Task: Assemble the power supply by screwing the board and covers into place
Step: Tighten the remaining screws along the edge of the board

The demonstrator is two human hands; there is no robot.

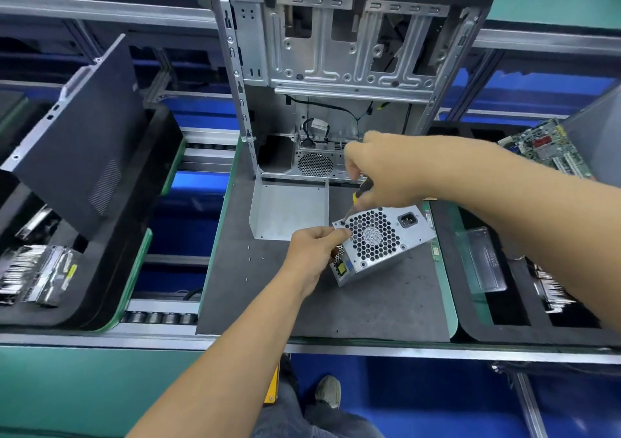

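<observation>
The power supply (378, 242) lies tilted on the grey mat (353, 303), fan grille up. The left hand (311, 253) pinches its near corner; the right hand (379, 172) is curled round a screwdriver (358, 195) at the corner screw. Judged stiff, fairly heavy, sharp-edged (hold by the casing). The screwdriver tip and screw head are hard to make out.

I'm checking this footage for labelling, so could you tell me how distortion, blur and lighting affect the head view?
Head view: wide-angle distortion bends the conveyor rails and tilts the computer case; the right hand on the screwdriver looks slightly soft, while the power supply and left hand are sharp; lighting is even and diffuse, with faint shadows on the grey mat.
</observation>
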